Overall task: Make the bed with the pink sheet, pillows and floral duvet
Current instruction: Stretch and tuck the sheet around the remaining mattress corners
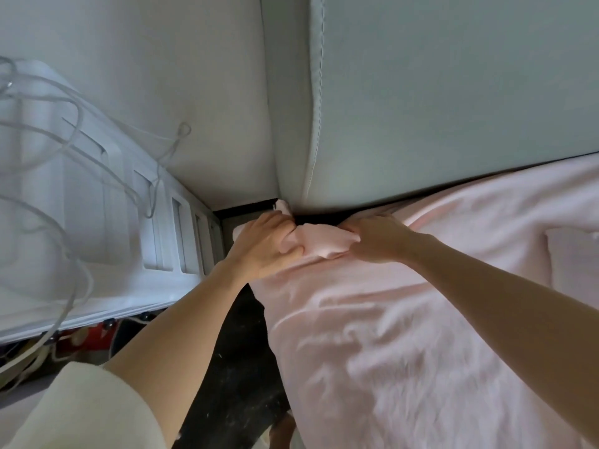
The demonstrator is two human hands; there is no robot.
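Observation:
A pink sheet (405, 319) lies wrinkled over the mattress, filling the right and lower part of the head view. At the mattress's top left corner, next to the pale green headboard (453, 92), a bunched fold of the sheet sticks up. My left hand (262, 247) grips that fold from the left. My right hand (376, 238) pinches it from the right, knuckles toward the headboard. A pale pink pillow (573, 254) shows at the right edge. No floral duvet is in view.
A white slatted rack (107, 202) with tangled white cables (64, 131) stands close on the left. A narrow dark floor gap (236, 351) runs between it and the bed. The grey wall (162, 76) is behind.

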